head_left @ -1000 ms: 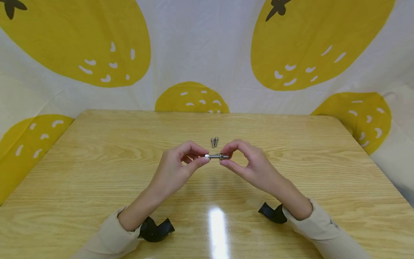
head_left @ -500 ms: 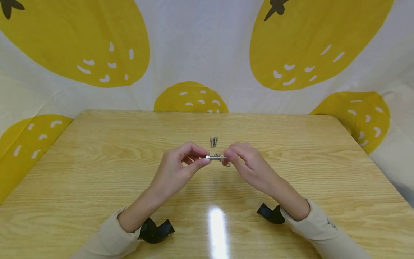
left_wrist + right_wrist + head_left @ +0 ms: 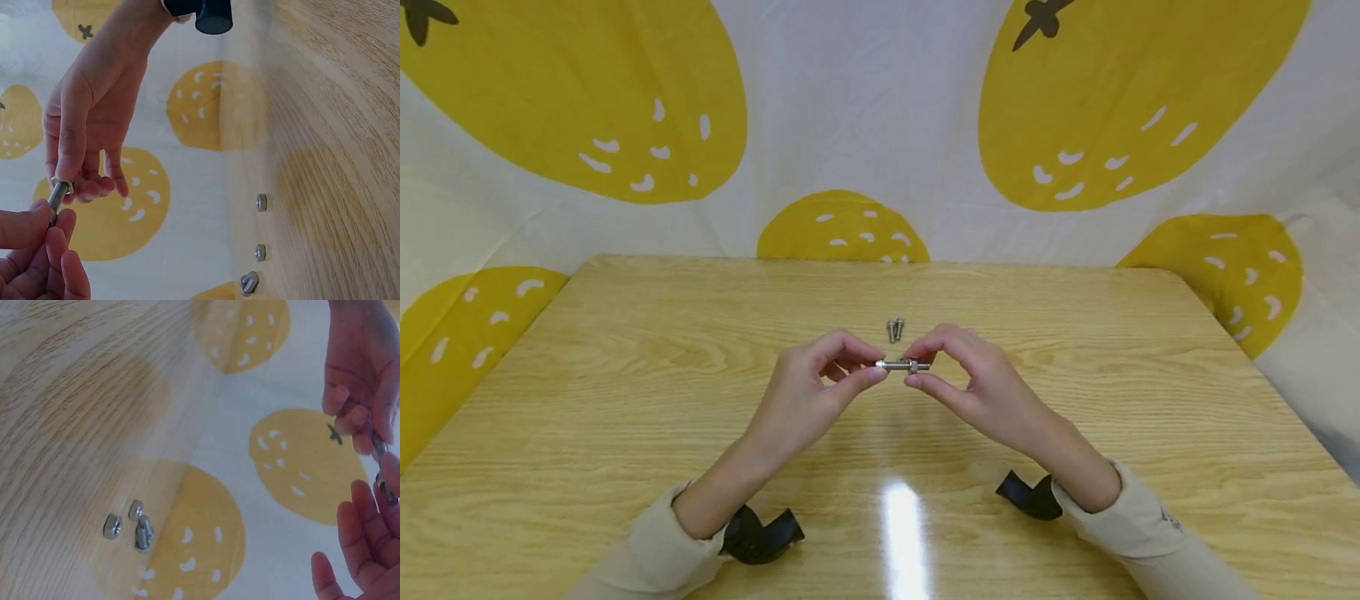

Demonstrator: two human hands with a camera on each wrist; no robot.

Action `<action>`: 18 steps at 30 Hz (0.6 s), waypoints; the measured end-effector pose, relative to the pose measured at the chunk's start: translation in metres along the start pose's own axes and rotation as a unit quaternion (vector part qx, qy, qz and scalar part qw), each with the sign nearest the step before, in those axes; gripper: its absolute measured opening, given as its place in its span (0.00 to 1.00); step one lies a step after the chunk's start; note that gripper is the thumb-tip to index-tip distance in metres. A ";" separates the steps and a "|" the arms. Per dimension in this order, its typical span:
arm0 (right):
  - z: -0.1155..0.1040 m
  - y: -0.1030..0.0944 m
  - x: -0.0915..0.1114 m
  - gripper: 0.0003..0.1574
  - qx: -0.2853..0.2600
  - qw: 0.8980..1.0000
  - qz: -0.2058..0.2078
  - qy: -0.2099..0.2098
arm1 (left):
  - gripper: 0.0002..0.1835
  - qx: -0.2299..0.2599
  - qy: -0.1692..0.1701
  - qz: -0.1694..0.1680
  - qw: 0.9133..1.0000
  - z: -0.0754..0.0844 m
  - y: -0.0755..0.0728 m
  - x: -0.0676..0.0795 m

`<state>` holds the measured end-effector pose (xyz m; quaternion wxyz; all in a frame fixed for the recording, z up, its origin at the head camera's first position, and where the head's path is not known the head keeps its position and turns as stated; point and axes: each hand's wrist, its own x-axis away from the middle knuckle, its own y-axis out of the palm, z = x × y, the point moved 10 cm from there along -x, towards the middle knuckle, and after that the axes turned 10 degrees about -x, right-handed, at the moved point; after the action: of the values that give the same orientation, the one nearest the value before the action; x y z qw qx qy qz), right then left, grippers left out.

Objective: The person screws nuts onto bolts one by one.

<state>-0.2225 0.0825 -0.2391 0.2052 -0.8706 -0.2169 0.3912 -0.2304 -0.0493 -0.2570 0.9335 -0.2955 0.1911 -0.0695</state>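
In the head view, my left hand [image 3: 812,379] pinches the head of a metal bolt [image 3: 895,365] between thumb and forefinger, and the bolt lies level, pointing right. A hex nut [image 3: 913,366] sits on the shank, with some of the bolt's end sticking out past it. My right hand [image 3: 981,375] holds this nut between thumb and forefinger. From the left wrist, the threaded bolt [image 3: 57,197] shows between both hands, the right thumb against the nut [image 3: 69,187]. The right wrist view has the joined parts at its right edge, partly hidden by fingers.
Two loose bolts [image 3: 895,330] lie close together on the wooden table [image 3: 662,333], beyond the hands. Two loose nuts [image 3: 261,202] [image 3: 112,526] lie near them, largely hidden in the head view. A patterned cloth [image 3: 865,125] hangs behind the table.
My right thumb and forefinger rolled forward over the nut half a second ago, then came back to span it from above and below. The left hand keeps its hold on the bolt head.
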 end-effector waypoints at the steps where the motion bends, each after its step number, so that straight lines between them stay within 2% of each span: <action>1: 0.001 0.000 0.000 0.15 0.001 1.000 0.000 0.003 | 0.06 -0.001 0.000 0.001 1.000 0.000 0.000 0.000; 6: 0.007 0.001 0.001 0.02 0.014 0.999 0.000 0.041 | 0.06 0.003 0.005 -0.002 1.000 0.000 0.001 0.001; 9: 0.012 0.000 0.001 0.11 0.018 0.997 -0.001 0.076 | 0.06 0.007 0.007 -0.003 1.000 0.001 0.002 0.001; 12: 0.014 -0.001 0.002 0.09 0.014 0.995 -0.010 0.095 | 0.06 0.003 0.007 -0.001 1.000 0.001 0.001 0.001; 16: 0.009 0.002 0.001 0.20 0.009 0.998 -0.023 0.063 | 0.06 -0.002 0.007 0.003 1.000 0.001 -0.001 0.002; 18: 0.004 0.003 0.000 0.21 0.009 0.999 -0.019 0.033 | 0.06 -0.003 0.007 0.003 1.000 0.001 -0.001 0.001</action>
<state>-0.2251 0.0804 -0.2433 0.2275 -0.8768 -0.2227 0.3604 -0.2288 -0.0503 -0.2563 0.9316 -0.2967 0.1985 -0.0680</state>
